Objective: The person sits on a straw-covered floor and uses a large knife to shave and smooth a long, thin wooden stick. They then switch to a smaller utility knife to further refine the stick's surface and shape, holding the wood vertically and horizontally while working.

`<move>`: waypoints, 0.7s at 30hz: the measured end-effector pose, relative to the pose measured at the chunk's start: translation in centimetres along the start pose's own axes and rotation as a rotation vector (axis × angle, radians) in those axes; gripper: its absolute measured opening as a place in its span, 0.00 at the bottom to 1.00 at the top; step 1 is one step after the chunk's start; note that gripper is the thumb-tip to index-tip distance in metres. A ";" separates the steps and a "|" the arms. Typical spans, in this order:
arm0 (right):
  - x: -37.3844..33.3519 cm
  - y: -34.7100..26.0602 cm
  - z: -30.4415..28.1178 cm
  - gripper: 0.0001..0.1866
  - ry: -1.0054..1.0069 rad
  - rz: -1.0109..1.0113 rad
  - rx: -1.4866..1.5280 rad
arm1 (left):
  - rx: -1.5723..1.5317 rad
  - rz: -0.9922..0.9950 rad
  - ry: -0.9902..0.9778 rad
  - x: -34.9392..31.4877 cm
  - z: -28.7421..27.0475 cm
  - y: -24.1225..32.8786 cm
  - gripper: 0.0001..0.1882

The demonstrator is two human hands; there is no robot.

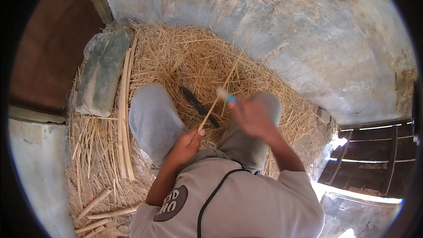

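A thin, pale wooden stick (232, 71) slants up and away over the straw. My left hand (187, 145) is closed around its near end, between my knees. My right hand (252, 117) is closed on a small tool with a blue part (230, 99). A whitish, blurred tip (221, 92) of it meets or passes just over the middle of the stick; its exact kind is smeared by motion. Beneath the stick, on the straw between my legs, lies a knife (197, 105) with a black blade, partly crossed by the stick.
Loose straw (176, 46) covers the floor. Left of my knee lie long split strips (124, 114) and a long green-grey bundle (103, 72). Short peeled sticks (94, 202) are at lower left. A stained wall (282, 22) rises ahead; dark slats (374, 158) stand at right.
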State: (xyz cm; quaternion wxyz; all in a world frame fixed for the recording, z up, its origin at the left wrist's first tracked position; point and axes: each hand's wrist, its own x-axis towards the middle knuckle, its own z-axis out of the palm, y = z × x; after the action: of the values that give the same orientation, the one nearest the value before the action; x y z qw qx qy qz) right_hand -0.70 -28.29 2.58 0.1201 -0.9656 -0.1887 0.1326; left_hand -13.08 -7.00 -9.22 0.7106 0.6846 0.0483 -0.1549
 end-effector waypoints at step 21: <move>2.9 4.6 -0.1 0.27 0.136 0.175 0.089 | 0.229 0.106 -0.050 -0.4 0.4 0.9 0.19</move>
State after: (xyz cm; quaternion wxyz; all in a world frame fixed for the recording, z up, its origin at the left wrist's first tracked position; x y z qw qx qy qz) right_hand 3.45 -31.31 0.79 0.1635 -0.9788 -0.0890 0.0850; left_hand -13.24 -7.37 -8.26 0.6360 0.7588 -0.0237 -0.1385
